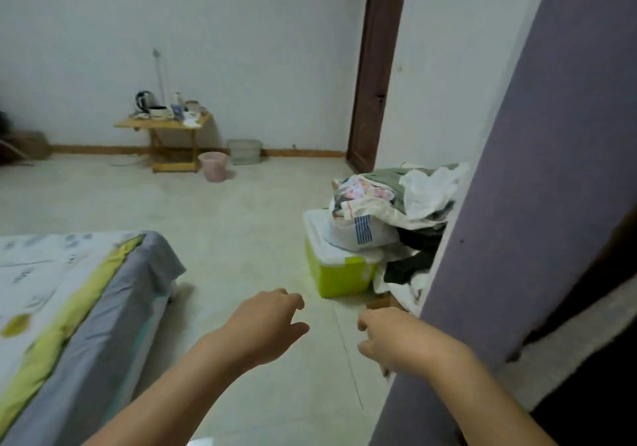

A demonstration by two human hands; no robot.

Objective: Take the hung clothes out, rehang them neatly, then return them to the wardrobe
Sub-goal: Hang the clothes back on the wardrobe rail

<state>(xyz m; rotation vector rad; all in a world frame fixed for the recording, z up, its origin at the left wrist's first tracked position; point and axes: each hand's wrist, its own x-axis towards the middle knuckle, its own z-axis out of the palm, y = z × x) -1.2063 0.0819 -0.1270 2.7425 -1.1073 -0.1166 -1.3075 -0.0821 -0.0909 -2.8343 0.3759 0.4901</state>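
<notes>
A purple fabric wardrobe [537,204] fills the right side, its cover running from top right down to the floor. Just right of that cover a dark gap shows the inside. My left hand [265,325] hovers over the floor with loosely curled fingers and holds nothing. My right hand [393,338] is close to the wardrobe's front edge, fingers loosely curled, nothing in it. A heap of loose clothes [396,200] lies on a green box with a white lid [339,273] beside the wardrobe. No hanger is visible.
A bed [76,307] with a grey and yellow-green cover takes the lower left. At the far wall stand a small wooden table [165,126] with a kettle and cups, a pink bin [213,165] and a clear tub [244,150]. A brown door [375,73] is at the back right.
</notes>
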